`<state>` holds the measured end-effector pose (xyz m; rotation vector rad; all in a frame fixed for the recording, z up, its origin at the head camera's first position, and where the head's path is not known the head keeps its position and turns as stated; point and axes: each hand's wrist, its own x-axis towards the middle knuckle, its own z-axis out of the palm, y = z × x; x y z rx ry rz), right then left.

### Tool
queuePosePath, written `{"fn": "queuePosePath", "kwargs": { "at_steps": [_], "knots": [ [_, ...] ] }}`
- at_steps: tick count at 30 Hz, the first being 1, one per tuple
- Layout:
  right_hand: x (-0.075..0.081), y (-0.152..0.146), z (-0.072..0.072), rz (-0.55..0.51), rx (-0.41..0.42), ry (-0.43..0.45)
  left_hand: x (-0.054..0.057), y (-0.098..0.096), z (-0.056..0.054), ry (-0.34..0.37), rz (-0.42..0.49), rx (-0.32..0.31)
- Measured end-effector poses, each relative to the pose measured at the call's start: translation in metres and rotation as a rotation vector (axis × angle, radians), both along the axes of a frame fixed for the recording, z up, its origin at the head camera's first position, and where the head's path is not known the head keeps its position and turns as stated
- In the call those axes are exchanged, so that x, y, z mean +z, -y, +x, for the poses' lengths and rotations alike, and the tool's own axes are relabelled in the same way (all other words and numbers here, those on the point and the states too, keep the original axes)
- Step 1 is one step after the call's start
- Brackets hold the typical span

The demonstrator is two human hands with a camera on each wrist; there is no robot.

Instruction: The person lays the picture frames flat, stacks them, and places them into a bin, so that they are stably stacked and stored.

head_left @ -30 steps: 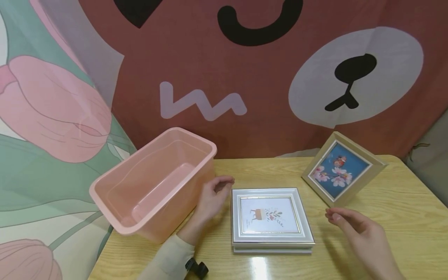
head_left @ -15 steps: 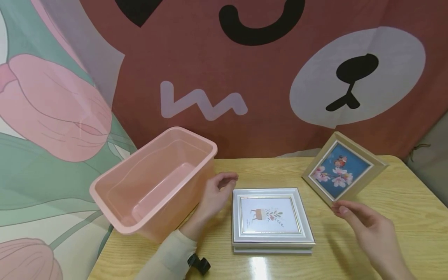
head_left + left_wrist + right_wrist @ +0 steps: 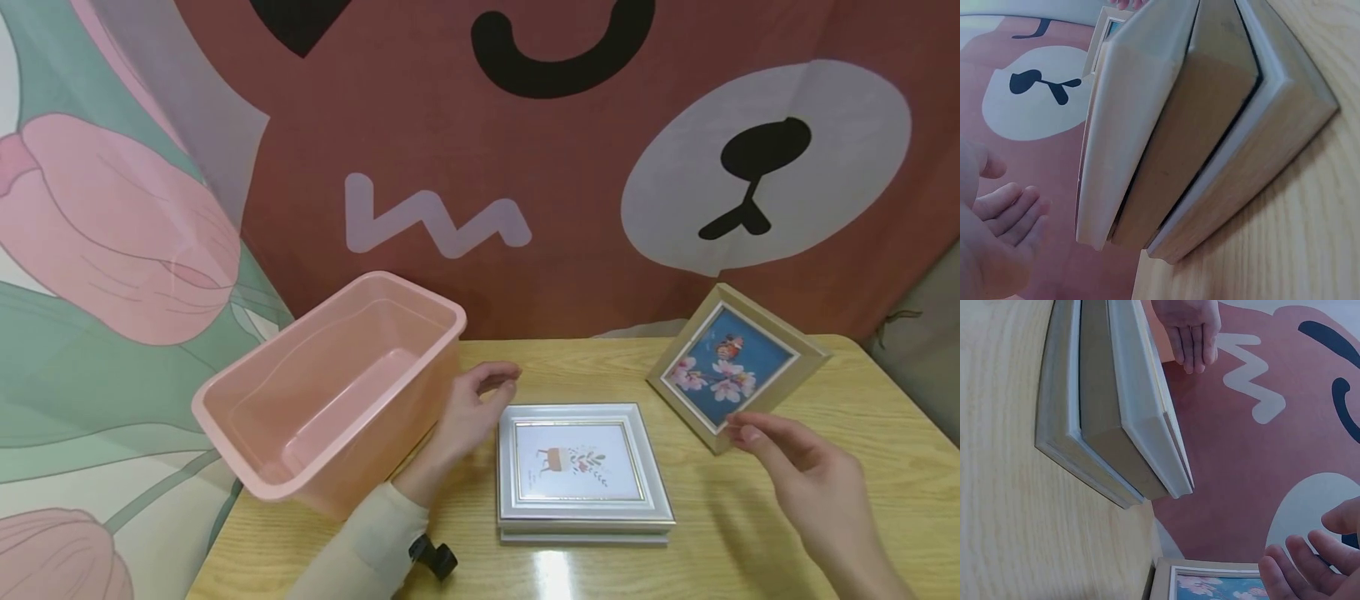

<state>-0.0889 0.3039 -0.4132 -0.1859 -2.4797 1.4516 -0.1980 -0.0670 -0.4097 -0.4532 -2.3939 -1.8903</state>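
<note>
A stack of picture frames lies on the table, its white top frame (image 3: 577, 510) showing a deer-and-plant picture. Below it, in the left wrist view, come a tan frame (image 3: 1179, 134) and another pale frame (image 3: 1241, 162). My left hand (image 3: 468, 417) hovers between the stack's left side and the pink bin, fingers loosely bent and holding nothing. At the back right a tan frame with a blue blossom picture (image 3: 731, 371) stands tilted on a corner. My right hand (image 3: 813, 483) is just in front of it, fingertips overlapping its lower edge in the head view, fingers relaxed and nothing gripped.
A deep pink plastic bin (image 3: 375, 454) stands left of the stack, with nothing inside it. Behind the wooden table (image 3: 540, 375) hangs a cloth with a bear print (image 3: 570, 208). A black device (image 3: 435, 557) is strapped at the left sleeve.
Both hands have drifted slightly away from me and to the right, the left along the bin and the right up toward the standing frame. The frames and bin have stayed put.
</note>
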Motion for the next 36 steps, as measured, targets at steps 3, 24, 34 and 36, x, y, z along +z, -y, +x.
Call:
{"fn": "queuePosePath", "kwargs": {
  "at_steps": [3,24,34,36],
  "knots": [
    [0.002,-0.001,-0.003,-0.022,-0.009,-0.03,0.001,-0.002,-0.001,-0.013,0.006,-0.016],
    [0.013,-0.016,-0.015,-0.098,-0.065,-0.09,0.007,-0.019,-0.006,-0.037,-0.068,-0.051],
    [0.016,-0.026,-0.021,-0.138,-0.13,-0.086,0.011,-0.027,-0.007,-0.015,-0.101,-0.088],
    [0.016,-0.028,-0.021,-0.141,-0.142,-0.084,0.012,-0.028,-0.007,-0.008,-0.104,-0.092]
  ]
}}
